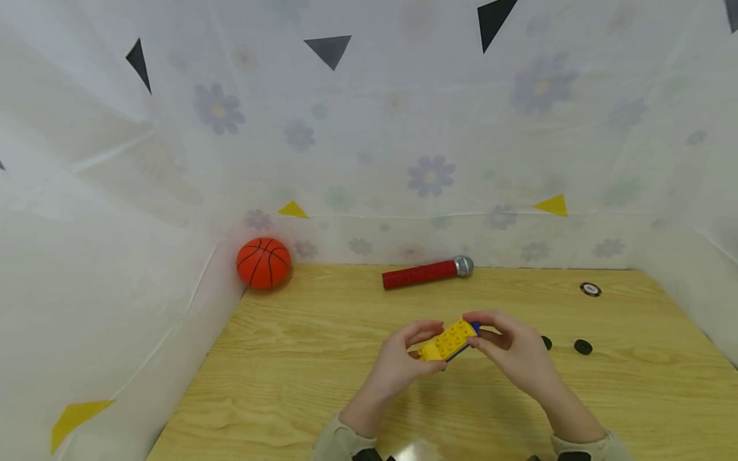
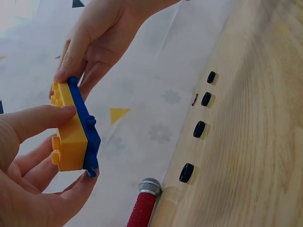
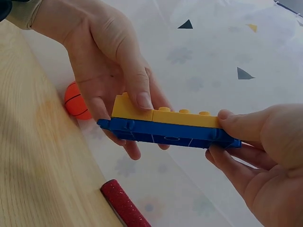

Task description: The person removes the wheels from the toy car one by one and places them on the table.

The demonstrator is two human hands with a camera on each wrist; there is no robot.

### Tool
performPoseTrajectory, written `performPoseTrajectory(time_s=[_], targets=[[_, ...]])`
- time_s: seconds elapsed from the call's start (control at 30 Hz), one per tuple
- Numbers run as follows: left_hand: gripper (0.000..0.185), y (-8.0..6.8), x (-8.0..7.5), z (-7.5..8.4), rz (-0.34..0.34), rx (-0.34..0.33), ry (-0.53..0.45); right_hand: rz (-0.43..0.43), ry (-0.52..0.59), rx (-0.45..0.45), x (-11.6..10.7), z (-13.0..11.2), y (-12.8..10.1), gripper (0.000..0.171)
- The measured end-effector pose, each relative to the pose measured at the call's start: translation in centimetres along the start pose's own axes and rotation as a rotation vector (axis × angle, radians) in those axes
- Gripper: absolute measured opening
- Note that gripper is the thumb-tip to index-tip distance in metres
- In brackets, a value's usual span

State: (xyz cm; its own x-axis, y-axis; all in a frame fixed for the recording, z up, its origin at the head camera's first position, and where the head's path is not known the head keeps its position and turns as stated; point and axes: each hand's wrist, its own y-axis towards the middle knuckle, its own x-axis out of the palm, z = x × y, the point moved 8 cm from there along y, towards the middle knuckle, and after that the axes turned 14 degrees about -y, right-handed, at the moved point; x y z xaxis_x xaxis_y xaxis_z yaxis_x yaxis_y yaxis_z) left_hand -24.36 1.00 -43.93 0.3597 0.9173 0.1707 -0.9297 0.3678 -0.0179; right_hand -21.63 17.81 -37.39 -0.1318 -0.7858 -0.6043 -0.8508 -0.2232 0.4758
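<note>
Over the table, both hands hold a toy car body made of yellow studded bricks (image 1: 452,339) on a blue chassis (image 2: 92,130). My left hand (image 1: 400,355) grips the left end, its thumb pressed on the yellow side and its fingers around the far side and underneath. The right hand (image 1: 519,349) pinches the other end between thumb and fingers. Short pegs stick out of the blue chassis side, without wheels on them. Pale lines mark its underside in the right wrist view. Several black toy wheels (image 2: 186,173) stand in a row on the table in the left wrist view.
An orange toy basketball (image 1: 263,263) sits at the table's back left corner. A red microphone (image 1: 423,274) with a silver head lies along the back edge. At the back right is a small round black-and-white disc (image 1: 590,289). Patterned white sheeting (image 1: 369,128) encloses the table (image 1: 277,371).
</note>
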Motion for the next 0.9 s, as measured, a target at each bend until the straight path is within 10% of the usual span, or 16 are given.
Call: performPoseTrajectory(time_s=[0.33,0.9], targets=[[0.061,0.0,-1.4,0.5,0.076,0.051,-0.051,-0.043,0.041,0.081,0.4,1.3,-0.3,0.043],[0.063,-0.5,-2.8,-0.7,0.02,0.018,0.059,-0.206,0.036,0.261,3.3,4.5,-2.6,0.042]])
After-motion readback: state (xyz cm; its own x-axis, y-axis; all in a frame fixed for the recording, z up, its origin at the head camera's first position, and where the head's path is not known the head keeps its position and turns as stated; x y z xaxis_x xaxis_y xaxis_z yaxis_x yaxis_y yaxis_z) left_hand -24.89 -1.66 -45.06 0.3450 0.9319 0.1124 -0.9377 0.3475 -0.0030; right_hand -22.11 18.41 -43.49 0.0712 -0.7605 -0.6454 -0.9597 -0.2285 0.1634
